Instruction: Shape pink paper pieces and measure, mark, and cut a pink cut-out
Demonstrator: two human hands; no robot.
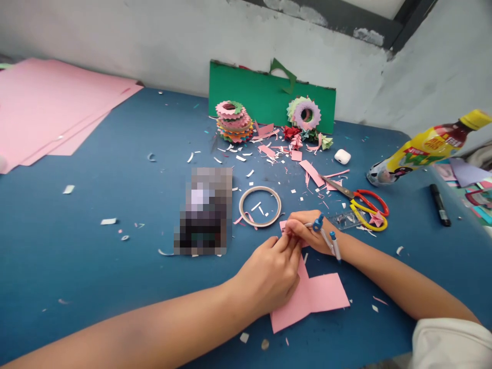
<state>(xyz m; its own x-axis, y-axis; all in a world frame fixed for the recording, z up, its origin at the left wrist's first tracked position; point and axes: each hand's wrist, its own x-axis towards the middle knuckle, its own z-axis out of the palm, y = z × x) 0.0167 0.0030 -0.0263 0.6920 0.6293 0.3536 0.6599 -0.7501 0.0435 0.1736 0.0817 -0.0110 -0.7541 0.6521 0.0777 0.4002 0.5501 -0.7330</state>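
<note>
My left hand [274, 271] lies over a cut piece of pink paper [326, 294], its fingers pressed together at the sheet's upper part. Meeting its fingertips is my right hand [309, 230], curled closed around a drawing compass [325, 237] with blue fittings and pale legs. The compass point is hidden between the hands. A little of the pink paper shows above the fingers, and two wide arms of it spread below on the blue table. Just beyond the hands lies a ring of narrow tape [242, 206].
Scissors [371, 205] with red and yellow handles lie right of centre, near a yellow-labelled bottle [418, 151] and a black marker [439, 205]. Paper scraps litter the table [115, 266]. Folded paper rings [233, 123] stand before a green board [261, 92]. Large pink sheets [54, 107] cover the far left.
</note>
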